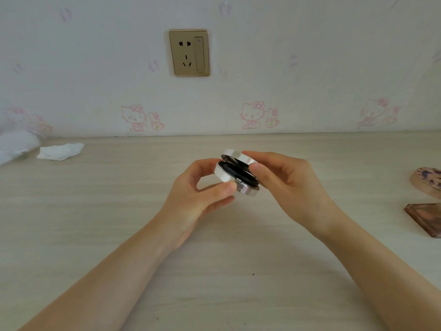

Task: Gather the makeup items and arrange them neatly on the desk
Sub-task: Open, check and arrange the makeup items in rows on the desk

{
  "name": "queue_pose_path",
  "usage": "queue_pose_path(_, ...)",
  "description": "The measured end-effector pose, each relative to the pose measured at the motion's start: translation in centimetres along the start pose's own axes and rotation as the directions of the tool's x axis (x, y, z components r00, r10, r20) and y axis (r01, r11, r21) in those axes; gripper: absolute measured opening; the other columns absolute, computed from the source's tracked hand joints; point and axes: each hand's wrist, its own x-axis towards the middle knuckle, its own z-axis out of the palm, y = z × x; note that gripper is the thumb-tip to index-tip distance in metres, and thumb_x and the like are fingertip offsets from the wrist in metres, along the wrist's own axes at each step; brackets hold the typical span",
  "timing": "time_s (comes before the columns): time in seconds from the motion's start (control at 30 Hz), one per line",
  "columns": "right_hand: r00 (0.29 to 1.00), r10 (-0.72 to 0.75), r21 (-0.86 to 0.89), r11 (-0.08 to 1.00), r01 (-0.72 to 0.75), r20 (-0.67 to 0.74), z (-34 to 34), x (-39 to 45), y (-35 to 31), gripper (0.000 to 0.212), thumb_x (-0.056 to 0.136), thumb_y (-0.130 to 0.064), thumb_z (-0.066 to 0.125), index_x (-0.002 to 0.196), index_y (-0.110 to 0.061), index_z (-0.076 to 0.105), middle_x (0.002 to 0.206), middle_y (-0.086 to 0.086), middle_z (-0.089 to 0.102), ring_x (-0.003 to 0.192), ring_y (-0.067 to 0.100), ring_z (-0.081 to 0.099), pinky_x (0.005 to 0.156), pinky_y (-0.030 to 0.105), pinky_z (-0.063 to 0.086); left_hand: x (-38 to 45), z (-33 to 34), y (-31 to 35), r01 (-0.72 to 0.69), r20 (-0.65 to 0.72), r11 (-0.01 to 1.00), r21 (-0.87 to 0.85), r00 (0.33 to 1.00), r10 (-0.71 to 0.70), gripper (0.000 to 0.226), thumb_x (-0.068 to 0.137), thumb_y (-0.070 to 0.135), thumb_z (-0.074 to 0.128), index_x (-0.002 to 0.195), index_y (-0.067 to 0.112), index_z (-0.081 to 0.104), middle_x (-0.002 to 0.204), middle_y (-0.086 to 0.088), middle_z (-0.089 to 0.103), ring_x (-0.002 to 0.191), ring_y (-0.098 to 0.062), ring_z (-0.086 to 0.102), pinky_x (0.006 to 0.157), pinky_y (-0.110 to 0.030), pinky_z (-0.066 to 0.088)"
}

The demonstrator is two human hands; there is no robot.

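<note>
Centre: your left hand [202, 187] and right hand [286, 177] hold the compact [236, 172] above the tabletop [119, 211].
Far left: tissue [60, 151] by the wall.
Right edge: round case [427, 181] behind square palette [426, 217].

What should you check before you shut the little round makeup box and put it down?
1. Both hands hold the compact: ok; left hand grips the base, right hand pinches the lid.
2. Lid closed: not ok, it gapes.
3. Puff seated flat inside: cannot tell.
4. Fingers away from the gap: cannot tell, right thumb sits near it.
5. Bare desk below: ok.
6. Other makeup items nearby at right: ok.
</note>
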Motion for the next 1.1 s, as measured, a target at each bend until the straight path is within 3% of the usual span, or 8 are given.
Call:
queue_pose_path(0.1,0.998,-0.036,-0.032,0.999,0.034,-0.046,0.1,0.1,0.1,0.026,0.095,-0.015,0.054,0.117,-0.018,0.067,0.105,-0.018,0.070,0.099,-0.007,0.064,0.083,0.008,0.045,0.0,0.0,-0.2,0.045,0.012,0.997,0.063,0.999,-0.046,0.054,0.071,0.020,0.077,0.121,0.016,0.059,0.111,-0.013,0.069,0.104,-0.027,0.067,0.086,-0.040,0.056)
queue_pose_path(0.27,0.997,-0.065,-0.079,0.995,0.063,-0.031,0.2,0.0,0.3,0.023,0.094,-0.016,0.056,0.111,-0.022,0.070,0.104,-0.016,0.071,0.100,-0.002,0.064,0.083,0.014,0.050,-0.1,-0.2,-0.5,0.048,0.184,0.988,0.148,0.980,-0.075,0.050,0.074,0.024,0.074,0.123,0.021,0.062,0.120,-0.011,0.067,0.117,-0.028,0.060,0.102,-0.048,0.046)
queue_pose_path(0.4,0.994,-0.107,-0.101,0.989,0.106,0.003,0.4,-0.2,0.1,0.027,0.093,-0.012,0.057,0.104,-0.034,0.070,0.101,-0.022,0.071,0.100,-0.004,0.064,0.083,0.012,0.048,0.1,-0.5,-0.6,0.034,0.178,0.988,0.152,0.982,-0.061,0.054,0.071,0.015,0.077,0.122,0.014,0.062,0.120,-0.016,0.065,0.116,-0.034,0.060,0.106,-0.053,0.040)
queue_pose_path(0.6,0.992,-0.114,-0.097,0.988,0.118,0.049,0.8,-0.3,0.5,0.037,0.093,-0.007,0.056,0.096,-0.043,0.066,0.094,-0.035,0.067,0.096,-0.010,0.062,0.078,0.004,0.044,0.5,-1.0,-0.7,0.069,0.139,0.965,0.254,0.985,-0.107,0.080,0.059,0.023,0.085,0.133,0.019,0.053,0.123,-0.001,0.066,0.119,-0.019,0.059,0.109,-0.048,0.038)
queue_pose_path(0.7,0.995,-0.089,-0.122,0.988,0.093,0.036,1.3,-0.1,1.3,0.031,0.091,-0.012,0.060,0.100,-0.040,0.067,0.096,-0.025,0.069,0.094,0.000,0.065,0.082,0.018,0.051,0.5,-1.2,-0.8,0.106,0.073,0.963,0.249,0.989,-0.128,0.097,0.048,0.023,0.089,0.136,0.025,0.049,0.117,0.006,0.068,0.114,-0.013,0.062,0.107,-0.044,0.042)
queue_pose_path(0.83,0.996,-0.077,-0.114,0.990,0.080,0.037,1.4,0.0,1.8,0.026,0.091,-0.014,0.061,0.104,-0.035,0.069,0.098,-0.022,0.070,0.097,0.002,0.065,0.088,0.025,0.052,0.7,-1.4,-0.6,0.116,0.061,0.973,0.201,0.989,-0.131,0.092,0.046,0.021,0.089,0.130,0.024,0.054,0.112,0.001,0.071,0.112,-0.019,0.064,0.105,-0.045,0.044)
queue_pose_path(0.97,0.992,-0.110,-0.119,0.986,0.116,0.058,1.4,-0.1,1.8,0.027,0.091,-0.014,0.060,0.107,-0.035,0.069,0.103,-0.023,0.069,0.098,0.003,0.065,0.087,0.020,0.050,0.7,-1.6,-0.9,0.138,0.044,0.983,0.119,0.989,-0.144,0.081,0.051,0.011,0.087,0.127,0.020,0.059,0.116,-0.006,0.069,0.113,-0.022,0.063,0.105,-0.047,0.044)
queue_pose_path(1.1,0.993,-0.110,-0.053,0.992,0.112,0.037,1.1,0.3,1.3,0.028,0.093,-0.010,0.056,0.103,-0.033,0.070,0.104,-0.024,0.070,0.101,-0.004,0.063,0.081,0.006,0.044,0.6,-1.7,-1.0,0.069,0.122,0.959,0.275,0.987,-0.106,0.083,0.057,0.014,0.087,0.133,0.023,0.054,0.124,0.000,0.065,0.122,-0.018,0.057,0.108,-0.048,0.039)
